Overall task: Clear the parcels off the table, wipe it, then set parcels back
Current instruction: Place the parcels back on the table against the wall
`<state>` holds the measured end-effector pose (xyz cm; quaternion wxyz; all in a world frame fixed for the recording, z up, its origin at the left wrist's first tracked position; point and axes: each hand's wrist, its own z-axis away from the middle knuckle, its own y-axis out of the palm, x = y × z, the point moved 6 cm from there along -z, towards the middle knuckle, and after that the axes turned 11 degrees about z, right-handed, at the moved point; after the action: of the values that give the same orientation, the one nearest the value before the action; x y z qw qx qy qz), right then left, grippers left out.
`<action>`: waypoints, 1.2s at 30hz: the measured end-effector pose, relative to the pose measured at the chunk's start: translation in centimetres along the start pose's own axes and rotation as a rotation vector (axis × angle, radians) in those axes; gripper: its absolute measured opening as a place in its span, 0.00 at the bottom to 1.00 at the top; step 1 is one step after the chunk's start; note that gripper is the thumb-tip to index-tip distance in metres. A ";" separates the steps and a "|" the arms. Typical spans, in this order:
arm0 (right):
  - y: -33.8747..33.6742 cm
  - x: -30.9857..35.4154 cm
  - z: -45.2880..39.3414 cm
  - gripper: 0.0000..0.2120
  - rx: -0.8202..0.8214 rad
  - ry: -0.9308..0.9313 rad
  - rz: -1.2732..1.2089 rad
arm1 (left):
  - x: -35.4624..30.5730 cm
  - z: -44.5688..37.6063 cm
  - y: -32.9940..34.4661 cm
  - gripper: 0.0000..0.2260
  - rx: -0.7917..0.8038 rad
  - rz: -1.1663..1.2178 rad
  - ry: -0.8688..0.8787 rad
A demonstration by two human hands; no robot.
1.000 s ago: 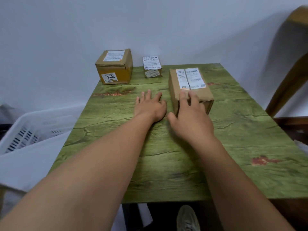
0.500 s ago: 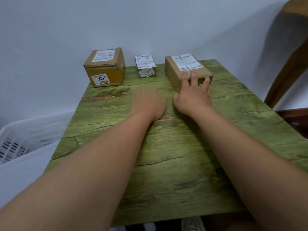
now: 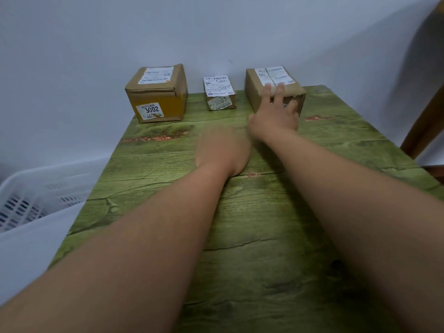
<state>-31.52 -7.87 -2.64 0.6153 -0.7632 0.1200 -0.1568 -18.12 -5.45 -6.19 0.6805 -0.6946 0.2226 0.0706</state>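
Observation:
Three cardboard parcels stand in a row along the far edge of the green wood-grain table (image 3: 252, 236), against the wall. The large parcel marked 3002 (image 3: 157, 92) is at the left, the small parcel marked 3003 (image 3: 219, 93) in the middle, the long parcel (image 3: 269, 84) at the right. My right hand (image 3: 274, 114) rests against the near end of the long parcel, fingers spread over its top edge. My left hand (image 3: 222, 150) lies blurred and flat on the table just behind, holding nothing.
A white slotted plastic crate (image 3: 36, 200) stands off the table's left side, below its level. A brown wooden chair frame (image 3: 425, 121) rises at the right edge. A pale wall runs directly behind the parcels.
My right hand has pushed the long parcel away from me, from mid-table to the far edge in line with the other two. My left hand slid forward a little on the table.

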 end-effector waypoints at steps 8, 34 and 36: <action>0.6 1.0 -2.1 0.39 -0.060 0.002 -0.050 | 0.1 -0.1 0.1 0.29 0.000 0.005 -0.004; -1.2 -1.5 18.6 0.08 0.302 0.415 -1.567 | -2.6 3.9 -2.9 0.14 -0.237 -0.090 0.080; -2.1 -1.7 19.2 0.05 0.304 0.413 -1.585 | -2.3 5.3 -3.1 0.14 -0.257 -0.061 0.104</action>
<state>-25.63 10.54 -4.47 0.3843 -0.4860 -0.3650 -0.6949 -17.83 0.13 -2.74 0.5753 -0.7852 0.2254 0.0418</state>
